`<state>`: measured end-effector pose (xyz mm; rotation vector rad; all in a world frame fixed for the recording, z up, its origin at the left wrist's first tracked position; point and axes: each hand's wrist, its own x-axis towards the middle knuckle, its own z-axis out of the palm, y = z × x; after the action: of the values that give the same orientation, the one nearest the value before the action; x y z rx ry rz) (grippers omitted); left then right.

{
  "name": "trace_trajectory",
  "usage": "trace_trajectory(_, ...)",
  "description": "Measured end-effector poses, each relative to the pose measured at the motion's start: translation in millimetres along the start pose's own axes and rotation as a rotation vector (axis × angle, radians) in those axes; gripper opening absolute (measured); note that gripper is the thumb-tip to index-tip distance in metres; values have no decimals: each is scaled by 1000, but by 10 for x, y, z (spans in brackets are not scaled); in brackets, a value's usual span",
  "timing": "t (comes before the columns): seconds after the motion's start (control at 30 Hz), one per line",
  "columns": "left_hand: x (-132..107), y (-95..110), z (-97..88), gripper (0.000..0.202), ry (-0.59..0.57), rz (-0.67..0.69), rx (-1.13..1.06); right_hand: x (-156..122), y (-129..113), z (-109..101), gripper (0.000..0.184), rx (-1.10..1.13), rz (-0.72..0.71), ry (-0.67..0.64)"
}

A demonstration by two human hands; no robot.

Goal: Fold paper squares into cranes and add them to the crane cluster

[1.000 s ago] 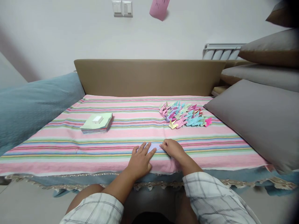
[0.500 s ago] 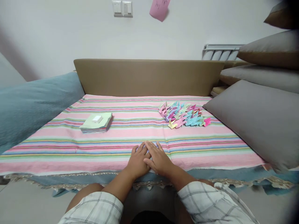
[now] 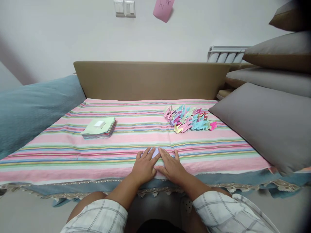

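Note:
A small pale lilac piece of paper (image 3: pixel 155 152) lies on the striped cloth (image 3: pixel 136 139) near its front edge, mostly covered by my hands. Flat over its left side rests my left hand (image 3: pixel 145 165), fingers spread. My right hand (image 3: pixel 171 166) lies over the right side, fingers stretched out and thumb pointing toward the left hand. Beyond them to the right sits a cluster of folded paper cranes (image 3: pixel 189 119) in pink, blue, purple, green and yellow. To the left is a stack of coloured paper squares (image 3: pixel 102 129), with a small white block (image 3: pixel 99 124) on top.
Grey cushions (image 3: pixel 262 119) are piled along the right side. A blue-covered armrest (image 3: pixel 41 106) borders the left, and a brown backrest (image 3: pixel 150 81) stands behind. On the wall are light switches (image 3: pixel 124 8) and a pink note (image 3: pixel 163 9).
My right hand has slid right, off my left hand, so the two are apart at the fingers and the lilac paper shows between them. The view has shifted slightly.

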<state>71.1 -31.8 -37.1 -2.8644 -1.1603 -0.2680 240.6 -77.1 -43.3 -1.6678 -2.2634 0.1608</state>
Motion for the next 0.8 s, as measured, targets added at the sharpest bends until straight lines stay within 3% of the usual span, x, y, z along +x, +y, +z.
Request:
trace_trajectory(0.2, 2, 5, 1, 70, -8, -2, -13, -79, 120, -11, 71, -28, 86, -3)
trace_trajectory(0.33, -1, 10, -2, 70, 3, -2, -13, -93, 211, -28, 68, -83, 194, 115)
trace_trajectory(0.53, -5, 9, -3, 70, 16, 5, -6, -62, 166, 18, 65, -85, -112, 95)
trace_trajectory(0.8, -26, 6, 0, 50, 77, 2, -35, -58, 200, 83, 64, -106, -148, 48)
